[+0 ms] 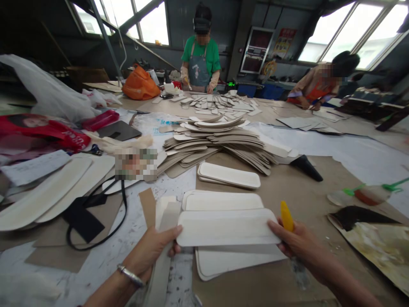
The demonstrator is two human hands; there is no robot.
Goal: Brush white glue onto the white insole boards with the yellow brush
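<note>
1. While the red bag (pixel 38 134) at the bench's (pixel 182 273) left edge carries pale lettering, most of it is too blurred to read; blue print on the clear bag (pixel 164 123) and characters on the wall poster (pixel 285 41) are equally illegible.
2. The held panel (pixel 226 228) is off-white, long and narrow, with rounded corners and a smooth, matte face.
3. It is above the middle of the bench's near edge, over other pale panels (pixel 238 262).
4. The left hand (pixel 161 241) pinches its left end between thumb and fingers; the right hand (pixel 298 238) pinches the right end, with a yellow tool (pixel 286 216) also in its grip.
5. Beyond lies a fanned heap (pixel 220 143) of thin, curved, grey-brown pieces, a small white stack (pixel 228 175) before it.
6. A dark cone (pixel 306 167) lies right of the heap; green-capped bottles (pixel 372 195) lie toward the right edge.
</note>
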